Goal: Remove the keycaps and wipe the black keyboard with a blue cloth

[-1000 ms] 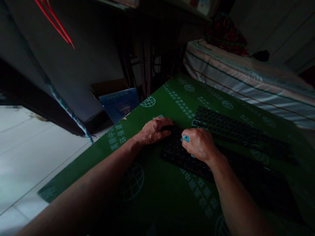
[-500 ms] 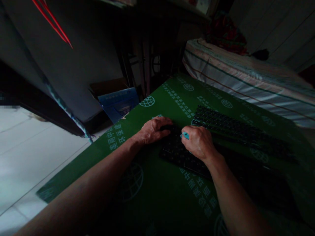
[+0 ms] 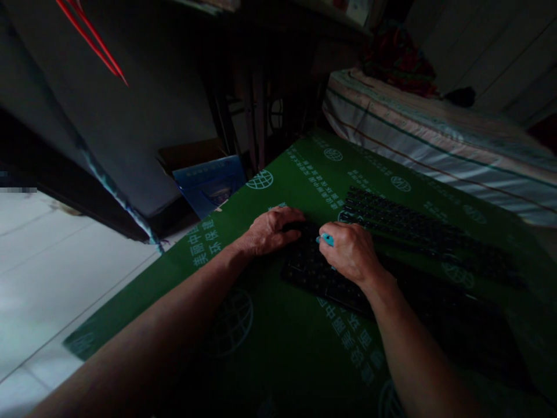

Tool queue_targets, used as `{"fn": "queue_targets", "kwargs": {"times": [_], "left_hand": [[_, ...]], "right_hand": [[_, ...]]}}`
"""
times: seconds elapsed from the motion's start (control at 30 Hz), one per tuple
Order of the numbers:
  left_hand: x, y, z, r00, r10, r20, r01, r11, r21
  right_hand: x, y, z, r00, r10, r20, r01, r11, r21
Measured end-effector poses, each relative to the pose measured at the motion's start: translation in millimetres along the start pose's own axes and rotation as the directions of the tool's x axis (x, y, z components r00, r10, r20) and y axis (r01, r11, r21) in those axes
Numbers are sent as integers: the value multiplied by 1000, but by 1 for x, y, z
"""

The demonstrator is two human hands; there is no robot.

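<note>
Dim room, low light, and a green printed sheet (image 3: 270, 325) spread over the work surface. Right at the grip now: the right hand (image 3: 350, 252) is closed in a loose fist around a small teal tool (image 3: 327, 239), only its tip poking out past the thumb, the rest buried in the palm. That tip sits over the left part of the nearer keyboard (image 3: 313, 278), a black one lying on the sheet, close to the keys. Whether it actually touches a key is too dark to tell.

Just beside it, the left hand (image 3: 272, 231) lies on the keyboard's left end, fingers bent over the corner. Clamped on or merely pressing down? I cannot tell.

Moving outward: a second black keyboard (image 3: 404, 223) lies just behind the first, nearly parallel. Beyond it runs a striped mattress (image 3: 435, 145). Off the sheet's left edge sit a blue box (image 3: 209, 183) and pale floor tiles (image 3: 52, 273).

The risks, as I read them: black keys in this gloom are hard to tell apart, so the tip could land on the wrong one or scrape a neighbour. With so little tool showing, it could twist in the fist. If the left hand eases off, the keyboard may slide on the smooth sheet. Anything small that pops loose could vanish against the dark.
</note>
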State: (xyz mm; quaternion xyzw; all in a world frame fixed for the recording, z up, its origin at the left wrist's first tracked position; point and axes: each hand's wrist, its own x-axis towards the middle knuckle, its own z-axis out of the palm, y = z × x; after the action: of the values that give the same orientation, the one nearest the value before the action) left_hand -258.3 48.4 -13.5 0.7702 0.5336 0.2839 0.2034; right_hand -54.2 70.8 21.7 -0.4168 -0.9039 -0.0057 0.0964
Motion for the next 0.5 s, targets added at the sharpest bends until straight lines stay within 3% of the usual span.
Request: {"fn": "queue_targets", "kwargs": {"times": [0.5], "left_hand": [[0,0,1,1000,-13,7,13,1000,0]], "right_hand": [[0,5,-3,999,17,45,-17,1000,-19]]}}
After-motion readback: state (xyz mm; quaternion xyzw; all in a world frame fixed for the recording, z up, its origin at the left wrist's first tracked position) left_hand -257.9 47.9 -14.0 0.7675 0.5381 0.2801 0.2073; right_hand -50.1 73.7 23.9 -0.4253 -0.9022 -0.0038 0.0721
